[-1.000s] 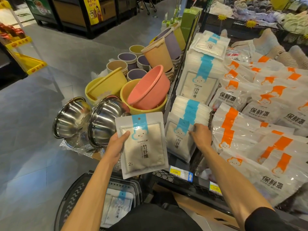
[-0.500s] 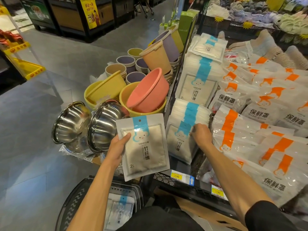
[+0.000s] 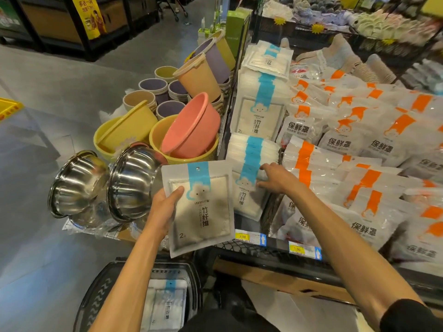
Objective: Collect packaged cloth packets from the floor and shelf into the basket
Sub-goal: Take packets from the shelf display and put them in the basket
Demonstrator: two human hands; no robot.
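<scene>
My left hand [image 3: 165,207] grips a white cloth packet [image 3: 203,209] with a blue strip, held upright above the dark basket [image 3: 96,298]. Inside the basket lies another cloth packet [image 3: 165,305]. My right hand [image 3: 275,178] pinches the top of the front packet in the near stack of cloth packets [image 3: 249,173] on the shelf. Behind that stack stands a second stack [image 3: 261,106], and more packets [image 3: 268,56] lie on top of it.
Orange-striped bags [image 3: 359,168] fill the shelf to the right. On the left sit steel bowls [image 3: 105,185], pink [image 3: 191,125] and yellow basins [image 3: 124,133] and stacked buckets [image 3: 199,75]. Price tags [image 3: 249,237] line the shelf edge. Grey floor [image 3: 48,104] stretches to the left.
My right hand has slid a little up and left on the near stack and now pinches its front packet. My left hand keeps holding its packet in about the same place.
</scene>
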